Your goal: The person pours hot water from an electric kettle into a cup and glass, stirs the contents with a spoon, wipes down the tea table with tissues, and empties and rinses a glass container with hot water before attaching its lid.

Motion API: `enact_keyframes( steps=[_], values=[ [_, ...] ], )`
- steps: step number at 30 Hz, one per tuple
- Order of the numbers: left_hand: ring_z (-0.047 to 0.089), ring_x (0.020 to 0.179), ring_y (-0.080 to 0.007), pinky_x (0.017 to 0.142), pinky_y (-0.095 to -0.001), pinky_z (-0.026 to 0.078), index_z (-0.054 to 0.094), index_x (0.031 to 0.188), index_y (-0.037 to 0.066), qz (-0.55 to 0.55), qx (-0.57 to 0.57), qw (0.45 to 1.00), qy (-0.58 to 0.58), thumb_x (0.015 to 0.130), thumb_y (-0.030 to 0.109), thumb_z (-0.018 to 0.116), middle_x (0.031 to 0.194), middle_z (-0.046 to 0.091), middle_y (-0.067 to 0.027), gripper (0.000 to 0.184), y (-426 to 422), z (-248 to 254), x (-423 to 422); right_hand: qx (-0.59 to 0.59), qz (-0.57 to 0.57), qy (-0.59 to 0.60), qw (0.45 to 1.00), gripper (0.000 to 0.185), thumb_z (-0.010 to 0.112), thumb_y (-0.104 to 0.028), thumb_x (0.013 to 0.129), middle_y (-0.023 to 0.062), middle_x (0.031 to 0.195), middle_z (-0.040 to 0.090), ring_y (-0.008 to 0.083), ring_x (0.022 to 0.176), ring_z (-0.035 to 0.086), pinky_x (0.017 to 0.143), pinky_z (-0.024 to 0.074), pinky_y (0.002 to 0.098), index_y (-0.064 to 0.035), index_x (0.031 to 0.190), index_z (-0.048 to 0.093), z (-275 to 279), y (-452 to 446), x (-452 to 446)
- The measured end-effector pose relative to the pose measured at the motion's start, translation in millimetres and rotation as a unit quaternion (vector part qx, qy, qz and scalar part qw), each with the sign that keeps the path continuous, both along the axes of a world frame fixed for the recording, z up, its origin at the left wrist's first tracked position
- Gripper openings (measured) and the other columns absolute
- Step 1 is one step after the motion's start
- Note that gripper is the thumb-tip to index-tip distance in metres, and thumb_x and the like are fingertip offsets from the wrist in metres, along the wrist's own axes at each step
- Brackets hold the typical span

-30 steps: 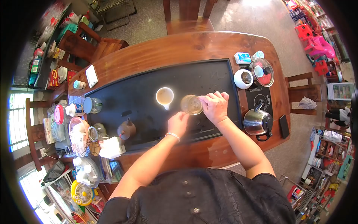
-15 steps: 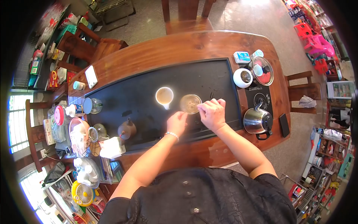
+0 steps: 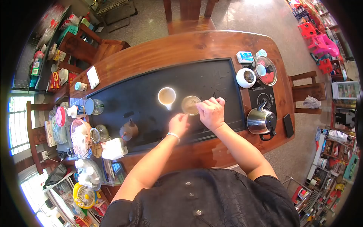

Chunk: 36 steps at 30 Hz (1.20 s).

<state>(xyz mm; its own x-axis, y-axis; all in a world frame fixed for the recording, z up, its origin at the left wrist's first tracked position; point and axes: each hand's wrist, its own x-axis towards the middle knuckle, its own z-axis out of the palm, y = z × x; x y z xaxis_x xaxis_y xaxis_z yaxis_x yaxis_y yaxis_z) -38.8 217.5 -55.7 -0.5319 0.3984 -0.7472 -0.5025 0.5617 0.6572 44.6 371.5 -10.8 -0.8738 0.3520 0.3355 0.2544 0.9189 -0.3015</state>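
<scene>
My right hand [image 3: 211,114] has its fingers pinched at the right side of a round, see-through bowl-like vessel [image 3: 190,104], which looks pale brown inside with darker specks. Whether it is a glass cup or a strainer I cannot make out. Close by its lower left edge is my left hand [image 3: 178,125], fingers curled and pressed together; what they hold, if anything, is hidden. A white pitcher [image 3: 166,97] with a spout, holding a light brown liquid, stands just to the left on the black tray [image 3: 211,72]. Farther left on the tray is a brown clay teapot [image 3: 129,131].
At right stand a steel kettle [image 3: 260,121], a white jar [image 3: 245,78], a glass-lidded pot [image 3: 269,72] and a black phone [image 3: 288,126]. Glass jars [image 3: 97,106], tissues [image 3: 113,149] and a pink basket [image 3: 79,138] crowd the left end. Wooden chairs [image 3: 191,24] surround the table.
My right hand has shifted slightly left, along with the round vessel. My left hand has barely moved. The white pitcher stays in place.
</scene>
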Motion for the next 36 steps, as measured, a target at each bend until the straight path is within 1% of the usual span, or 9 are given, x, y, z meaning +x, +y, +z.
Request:
enact_keyframes(
  steps=[11,15,17,21,22,27,31,32,36],
  values=[
    [0.067,0.091,-0.0207,0.072,-0.0328,0.058,0.047,0.131,0.004,0.047,0.012,0.998,-0.041,0.1,0.019,0.054,0.112,0.061,-0.0141,0.036,-13.5,6.4,-2.2,0.031,0.022,0.002,0.999,0.003,0.066,-0.016,0.079,-0.0048,0.072,0.062,0.0166,0.075,0.057,0.083,0.0341,0.0379,-0.0194,0.078,0.067,12.4,2.1,-15.3],
    [0.067,0.094,-0.021,0.073,-0.0324,0.057,0.046,0.132,0.004,0.042,0.021,0.998,-0.046,0.099,0.018,0.054,0.113,0.061,-0.0137,0.037,-23.7,9.3,-8.1,0.054,0.03,-0.053,0.997,0.005,0.066,-0.016,0.078,-0.0047,0.072,0.063,0.0171,0.075,0.057,0.083,0.0343,0.0384,-0.0192,0.075,0.066,20.3,13.7,-2.9],
    [0.066,0.095,-0.0207,0.074,-0.0321,0.057,0.047,0.133,0.004,0.034,0.037,0.998,-0.048,0.099,0.019,0.054,0.113,0.061,-0.0135,0.037,-25.9,6.8,-7.4,0.015,0.054,-0.045,0.997,0.007,0.066,-0.016,0.079,-0.0042,0.071,0.062,0.0168,0.075,0.057,0.083,0.0343,0.0382,-0.0189,0.073,0.066,15.5,1.0,2.6],
    [0.066,0.095,-0.0182,0.075,-0.0311,0.057,0.051,0.132,0.005,-0.003,0.034,0.999,-0.041,0.099,0.019,0.054,0.114,0.062,-0.0116,0.036,-18.0,6.8,-6.2,0.006,0.023,0.016,1.0,0.006,0.066,-0.016,0.079,-0.005,0.071,0.063,0.0167,0.074,0.058,0.082,0.0342,0.0382,-0.0199,0.074,0.066,11.2,-2.7,-15.9],
    [0.066,0.095,-0.0176,0.075,-0.0309,0.056,0.053,0.131,0.005,-0.007,0.033,0.999,-0.041,0.099,0.019,0.054,0.114,0.062,-0.0111,0.035,-15.6,7.7,-5.5,0.046,0.013,-0.02,0.999,0.005,0.066,-0.017,0.079,-0.0055,0.072,0.063,0.0169,0.073,0.057,0.082,0.0344,0.0382,-0.0201,0.076,0.067,15.8,4.0,-17.6],
    [0.067,0.092,-0.0154,0.073,-0.0298,0.056,0.06,0.124,0.005,-0.015,0.022,0.999,-0.025,0.099,0.019,0.055,0.108,0.065,-0.008,0.029,-11.0,8.6,-5.1,0.031,0.049,-0.053,0.997,0.006,0.067,-0.015,0.078,-0.005,0.072,0.063,0.0165,0.073,0.057,0.083,0.0346,0.0382,-0.0186,0.073,0.067,15.4,2.0,7.0],
    [0.068,0.085,-0.0141,0.069,-0.0284,0.056,0.063,0.119,0.005,-0.019,0.007,1.0,-0.002,0.099,0.019,0.056,0.101,0.067,-0.0063,0.026,-10.3,3.4,-7.0,0.018,0.023,0.023,0.999,0.004,0.067,-0.016,0.08,-0.0056,0.073,0.064,0.0154,0.073,0.058,0.082,0.0347,0.0372,-0.0185,0.077,0.068,7.5,-5.5,-5.7],
    [0.068,0.084,-0.0138,0.068,-0.028,0.056,0.064,0.118,0.005,-0.027,0.0,1.0,0.005,0.098,0.019,0.056,0.1,0.068,-0.006,0.025,-9.6,3.5,-7.6,0.047,0.017,0.081,0.995,0.005,0.065,-0.016,0.073,-0.006,0.068,0.061,0.0164,0.069,0.055,0.078,0.0353,0.0384,-0.0209,0.072,0.064,-0.2,-1.7,-14.1],
    [0.068,0.08,-0.0131,0.065,-0.0271,0.055,0.065,0.114,0.005,-0.039,-0.018,0.999,0.023,0.098,0.019,0.058,0.097,0.069,-0.0054,0.023,-7.9,4.6,-9.1,0.049,-0.011,0.086,0.995,0.005,0.065,-0.015,0.073,-0.0064,0.069,0.061,0.0165,0.07,0.056,0.078,0.0353,0.0383,-0.0203,0.075,0.066,-10.5,1.4,-20.0]
  ],
)
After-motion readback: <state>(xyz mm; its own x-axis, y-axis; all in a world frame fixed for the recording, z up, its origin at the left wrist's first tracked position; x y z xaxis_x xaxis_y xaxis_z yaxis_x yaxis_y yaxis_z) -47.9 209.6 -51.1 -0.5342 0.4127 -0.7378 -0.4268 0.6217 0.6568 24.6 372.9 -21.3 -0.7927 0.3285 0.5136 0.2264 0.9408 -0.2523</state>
